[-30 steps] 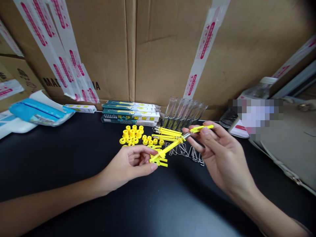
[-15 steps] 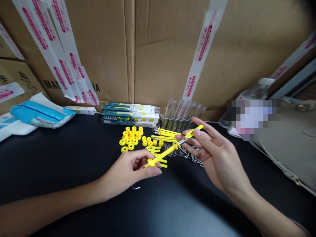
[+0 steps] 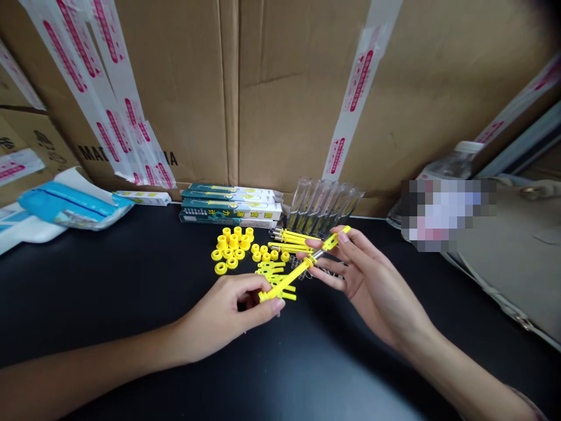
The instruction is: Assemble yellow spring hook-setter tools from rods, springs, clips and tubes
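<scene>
My left hand [image 3: 236, 313] is closed on the lower end of a yellow spring scale rod [image 3: 291, 276], which slants up to the right. A short metal piece sits near the rod's upper end. There, my right hand [image 3: 372, 269] pinches a yellow flat tab [image 3: 331, 240] between thumb and fingertips, its other fingers spread below. Tab and rod lie in one line; whether they are joined I cannot make out. Beneath the rod are several loose yellow flat tabs [image 3: 289, 296], partly covered by it. Metal springs and hooks [image 3: 329, 267] lie behind my right fingers, mostly hidden.
Yellow flanged caps [image 3: 234, 241] and small yellow rings [image 3: 266, 256] stand in groups beyond my left hand. Further back are printed boxes [image 3: 232, 210], clear tubes [image 3: 322, 204] and finished-looking yellow rods [image 3: 289, 236]. A blue packet [image 3: 79, 202] lies left; a bottle [image 3: 456, 161] and bag [image 3: 512, 251] stand right.
My right hand has shifted left and slightly down with the tab, closer to my left hand. A metal hook that showed below my left hand is now out of sight.
</scene>
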{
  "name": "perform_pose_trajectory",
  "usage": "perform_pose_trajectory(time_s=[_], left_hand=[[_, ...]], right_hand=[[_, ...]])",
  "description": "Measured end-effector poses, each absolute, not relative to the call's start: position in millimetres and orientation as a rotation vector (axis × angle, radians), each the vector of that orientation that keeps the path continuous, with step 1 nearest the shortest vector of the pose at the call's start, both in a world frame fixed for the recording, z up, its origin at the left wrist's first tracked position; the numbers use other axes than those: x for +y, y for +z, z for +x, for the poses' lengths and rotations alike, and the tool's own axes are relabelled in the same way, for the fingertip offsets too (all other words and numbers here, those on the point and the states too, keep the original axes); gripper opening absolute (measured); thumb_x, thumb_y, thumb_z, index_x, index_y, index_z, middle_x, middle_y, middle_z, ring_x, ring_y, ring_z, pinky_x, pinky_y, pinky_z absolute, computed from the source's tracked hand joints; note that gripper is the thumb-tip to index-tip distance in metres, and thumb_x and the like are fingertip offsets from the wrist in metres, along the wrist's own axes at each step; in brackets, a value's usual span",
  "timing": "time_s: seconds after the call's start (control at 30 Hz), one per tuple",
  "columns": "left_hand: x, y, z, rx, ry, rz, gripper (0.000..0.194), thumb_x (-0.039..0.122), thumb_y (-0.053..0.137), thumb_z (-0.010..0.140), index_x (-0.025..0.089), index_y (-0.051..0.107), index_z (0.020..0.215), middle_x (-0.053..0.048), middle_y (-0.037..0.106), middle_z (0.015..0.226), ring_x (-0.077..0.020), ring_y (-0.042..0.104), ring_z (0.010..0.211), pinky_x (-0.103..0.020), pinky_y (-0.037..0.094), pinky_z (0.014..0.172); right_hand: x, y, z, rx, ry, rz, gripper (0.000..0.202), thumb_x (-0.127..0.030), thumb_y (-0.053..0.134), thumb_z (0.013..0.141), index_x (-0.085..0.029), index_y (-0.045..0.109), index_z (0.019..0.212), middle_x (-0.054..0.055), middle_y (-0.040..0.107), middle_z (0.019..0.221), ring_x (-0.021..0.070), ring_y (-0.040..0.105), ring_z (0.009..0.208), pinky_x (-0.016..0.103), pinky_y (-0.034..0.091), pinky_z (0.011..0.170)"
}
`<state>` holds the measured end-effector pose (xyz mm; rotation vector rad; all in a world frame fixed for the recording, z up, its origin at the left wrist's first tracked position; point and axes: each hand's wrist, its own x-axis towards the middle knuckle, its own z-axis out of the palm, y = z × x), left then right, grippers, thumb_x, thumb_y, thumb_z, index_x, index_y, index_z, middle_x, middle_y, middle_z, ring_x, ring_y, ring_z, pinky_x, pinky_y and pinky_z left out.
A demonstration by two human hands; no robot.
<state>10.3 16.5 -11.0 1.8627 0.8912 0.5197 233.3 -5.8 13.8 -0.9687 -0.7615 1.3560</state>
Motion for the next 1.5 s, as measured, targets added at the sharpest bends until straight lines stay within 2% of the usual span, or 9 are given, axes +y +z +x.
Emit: perform_pose_trajectory(time_s=[0.13, 0.27, 0.37, 0.53, 0.7, 0.97, 1.17, 1.37, 1.5], left_hand=[[13.3, -7.9, 11.5, 0.959, 0.488, 1.852, 0.035, 0.046, 0.058, 0.092, 0.017, 0.065, 0.074, 0.003, 0.062, 0.061, -0.0113, 0.052, 0.059, -0.022, 0.037, 0.058], [10.5, -4.5, 12.4, 1.023, 0.495, 1.872, 0.037, 0.046, 0.059, 0.091, 0.017, 0.065, 0.07, 0.004, 0.063, 0.057, -0.0112, 0.053, 0.056, -0.022, 0.037, 0.058], [9.5, -3.3, 13.1, 1.088, 0.501, 1.898, 0.035, 0.045, 0.057, 0.092, 0.018, 0.064, 0.071, 0.005, 0.061, 0.054, -0.0111, 0.053, 0.054, -0.022, 0.037, 0.057], [7.7, -1.2, 13.8, 1.148, 0.49, 1.951, 0.034, 0.042, 0.052, 0.093, 0.018, 0.062, 0.07, 0.006, 0.055, 0.052, -0.011, 0.051, 0.05, -0.022, 0.037, 0.054], [3.7, -0.7, 12.2, 1.08, 0.601, 2.153, 0.03, 0.037, 0.054, 0.089, 0.018, 0.055, 0.065, 0.002, 0.055, 0.065, -0.0118, 0.051, 0.06, -0.023, 0.036, 0.057], [0.7, -7.1, 11.8, 1.033, 0.639, 2.258, 0.031, 0.032, 0.054, 0.089, 0.02, 0.041, 0.063, 0.004, 0.048, 0.064, -0.0109, 0.046, 0.058, -0.023, 0.035, 0.055], [-2.6, -8.5, 11.9, 0.963, 0.567, 2.339, 0.027, 0.029, 0.059, 0.087, 0.02, 0.045, 0.066, 0.004, 0.051, 0.066, -0.0105, 0.049, 0.059, -0.021, 0.037, 0.055], [-7.1, -7.6, 10.7, 0.868, 0.559, 2.444, 0.011, 0.028, 0.056, 0.091, 0.019, 0.059, 0.084, 0.001, 0.06, 0.074, -0.0133, 0.056, 0.065, -0.024, 0.043, 0.062], [-6.2, -9.4, 11.4, 0.917, 0.526, 2.447, 0.022, 0.028, 0.044, 0.098, 0.018, 0.061, 0.088, -0.001, 0.062, 0.077, -0.0141, 0.058, 0.067, -0.025, 0.044, 0.064]], right_hand=[[-4.6, 10.0, 233.1, -0.725, 1.41, -0.966, 0.011, -0.031, 0.065, 0.094, -0.025, 0.061, 0.102, 0.003, 0.077, 0.096, 0.0209, 0.077, 0.086, 0.031, 0.064, 0.078], [-2.9, 7.7, 234.0, -0.742, 1.449, -1.019, 0.019, -0.031, 0.07, 0.09, -0.02, 0.067, 0.104, 0.009, 0.076, 0.107, 0.0221, 0.077, 0.089, 0.031, 0.064, 0.078], [-2.3, 6.1, 234.3, -0.771, 1.487, -1.01, 0.024, -0.034, 0.071, 0.089, -0.017, 0.072, 0.107, 0.011, 0.075, 0.114, 0.0215, 0.075, 0.093, 0.031, 0.063, 0.086], [-2.6, 0.6, 234.6, -0.803, 1.541, -0.981, 0.02, -0.032, 0.073, 0.088, -0.018, 0.077, 0.101, 0.008, 0.074, 0.118, 0.0187, 0.073, 0.099, 0.031, 0.058, 0.097], [-3.8, -2.1, 232.1, -0.815, 1.55, -0.993, 0.027, -0.036, 0.076, 0.086, -0.016, 0.077, 0.103, 0.009, 0.076, 0.11, 0.0166, 0.074, 0.096, 0.026, 0.06, 0.091], [-6.9, 1.0, 224.3, -0.888, 1.517, -0.948, 0.031, -0.039, 0.079, 0.082, -0.015, 0.076, 0.101, 0.008, 0.077, 0.103, 0.0163, 0.074, 0.096, 0.024, 0.056, 0.094], [-9.5, 2.7, 223.4, -0.895, 1.503, -0.869, 0.027, -0.043, 0.073, 0.087, -0.017, 0.072, 0.096, 0.008, 0.076, 0.104, 0.0205, 0.072, 0.102, 0.031, 0.057, 0.088], [-11.1, 7.2, 222.5, -0.877, 1.454, -0.853, 0.032, -0.051, 0.072, 0.085, -0.02, 0.063, 0.089, 0.002, 0.073, 0.085, 0.021, 0.076, 0.08, 0.035, 0.06, 0.077], [-11.2, 7.4, 222.4, -1.007, 1.314, -0.868, 0.032, -0.052, 0.067, 0.089, -0.02, 0.062, 0.088, 0.001, 0.072, 0.084, 0.018, 0.074, 0.075, 0.03, 0.06, 0.071]])
